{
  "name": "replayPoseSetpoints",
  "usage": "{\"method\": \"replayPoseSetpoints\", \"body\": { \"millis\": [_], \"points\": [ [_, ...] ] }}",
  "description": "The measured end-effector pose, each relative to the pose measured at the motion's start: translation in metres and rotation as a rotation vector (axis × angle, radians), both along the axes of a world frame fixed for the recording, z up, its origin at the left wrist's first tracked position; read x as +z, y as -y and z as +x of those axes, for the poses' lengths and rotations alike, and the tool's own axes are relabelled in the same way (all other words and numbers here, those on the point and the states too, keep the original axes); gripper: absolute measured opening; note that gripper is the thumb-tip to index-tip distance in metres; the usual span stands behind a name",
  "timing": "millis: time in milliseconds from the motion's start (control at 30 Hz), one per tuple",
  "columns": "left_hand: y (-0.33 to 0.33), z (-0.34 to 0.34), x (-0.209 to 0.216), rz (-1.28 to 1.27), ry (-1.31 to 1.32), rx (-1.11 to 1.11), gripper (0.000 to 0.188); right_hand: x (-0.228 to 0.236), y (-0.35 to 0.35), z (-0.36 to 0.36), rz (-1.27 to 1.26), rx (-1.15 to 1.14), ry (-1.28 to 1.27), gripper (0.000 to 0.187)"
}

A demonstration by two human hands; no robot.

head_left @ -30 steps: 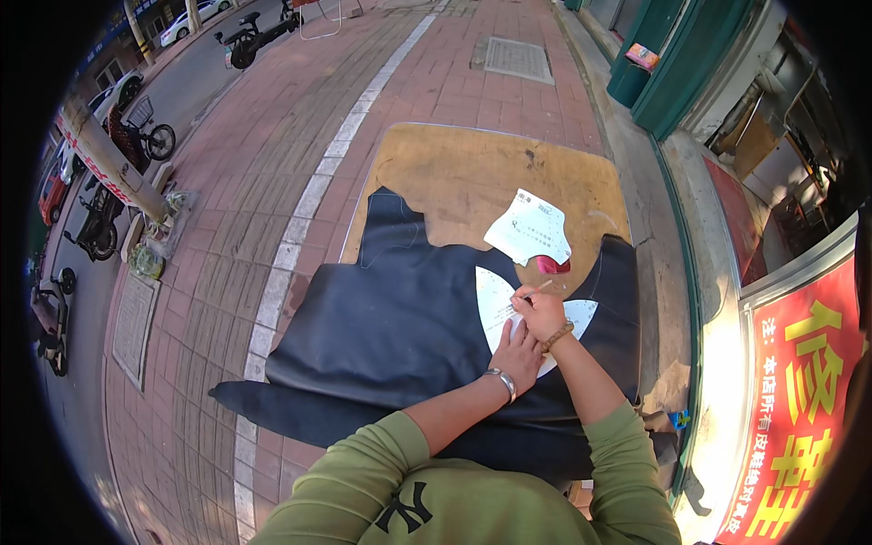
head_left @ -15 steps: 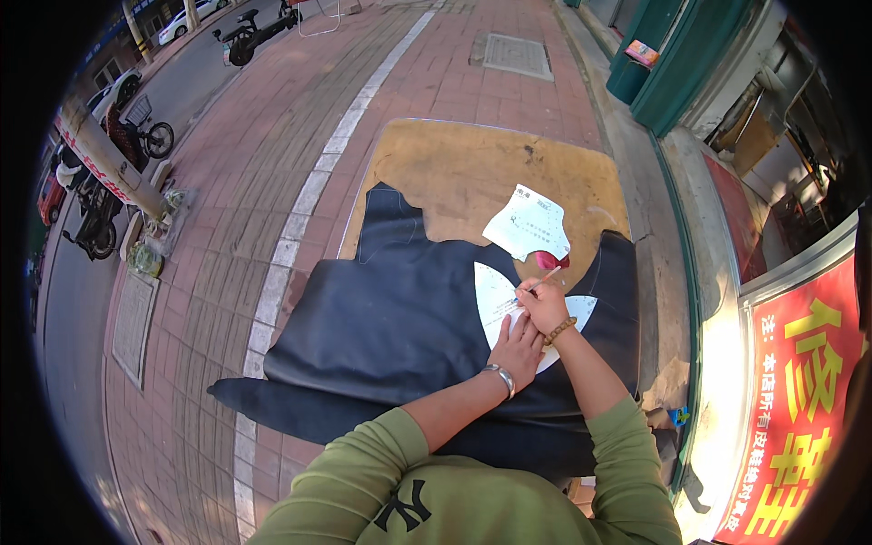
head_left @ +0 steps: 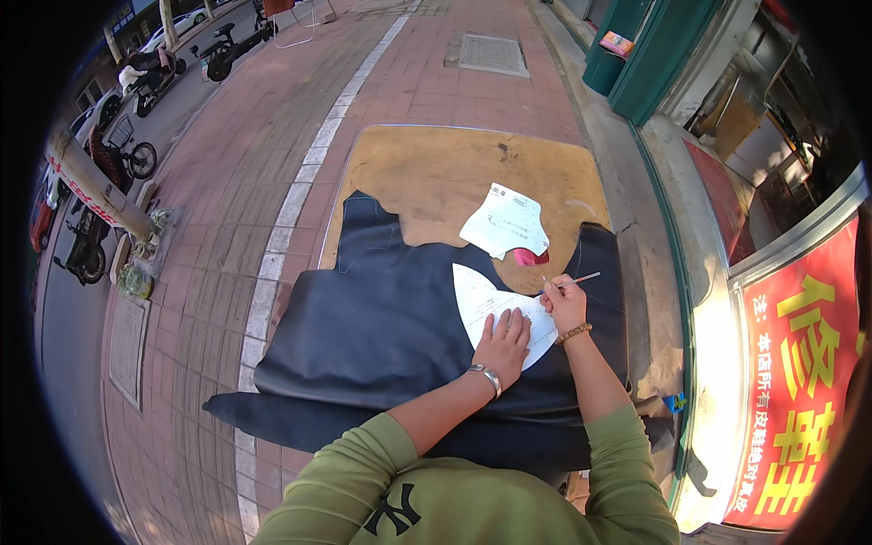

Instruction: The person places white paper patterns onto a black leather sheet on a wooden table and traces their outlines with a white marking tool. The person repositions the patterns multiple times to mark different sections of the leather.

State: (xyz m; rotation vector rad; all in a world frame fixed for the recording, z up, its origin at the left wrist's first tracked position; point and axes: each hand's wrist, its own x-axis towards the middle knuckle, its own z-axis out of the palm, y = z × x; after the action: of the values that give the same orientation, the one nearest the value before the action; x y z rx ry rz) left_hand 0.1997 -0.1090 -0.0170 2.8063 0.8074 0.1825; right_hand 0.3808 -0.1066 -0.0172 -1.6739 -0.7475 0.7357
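Right hand (head_left: 565,307) has shifted right along the white paper pattern (head_left: 481,298) and come apart from the left hand (head_left: 502,338); view has swung a little too. Right fingers are closed in a pinch on a slim pen (head_left: 589,276), slanted up to the right. Left hand lies flat, fingers a bit spread, grasping nothing, pressing the pattern down. Pattern sits right of centre, on the dark leather (head_left: 381,300). Step looks like marking at the pattern's upper right edge; writing end is small and half hidden by fingers, so contact can't be confirmed. Next move calls for steady left-hand pressure and a light pen, no skidding.

Outward: second paper pattern (head_left: 509,222) lies just above, a red piece (head_left: 530,257) at its lower edge. Widest leather room is left of the pattern; right side is only a narrow strip by the counter (head_left: 427,163) edge. Wood shows across the counter's upper part. Leather overhangs lower left, toward the paving (head_left: 209,227). Red sign (head_left: 799,363) stands far right, well apart.
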Motion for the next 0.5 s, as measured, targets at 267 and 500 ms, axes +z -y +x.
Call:
{"method": "replayPoseSetpoints", "body": {
  "millis": [267,500],
  "points": [
    [-0.002,0.004,0.007,0.031,-0.086,-0.042,0.053,-0.002,0.019,-0.006,-0.015,0.102,0.088,0.012],
    [-0.003,0.005,0.006,0.04,-0.115,-0.053,0.055,-0.008,-0.001,-0.015,-0.093,0.19,0.258,0.018]
  ]
}}
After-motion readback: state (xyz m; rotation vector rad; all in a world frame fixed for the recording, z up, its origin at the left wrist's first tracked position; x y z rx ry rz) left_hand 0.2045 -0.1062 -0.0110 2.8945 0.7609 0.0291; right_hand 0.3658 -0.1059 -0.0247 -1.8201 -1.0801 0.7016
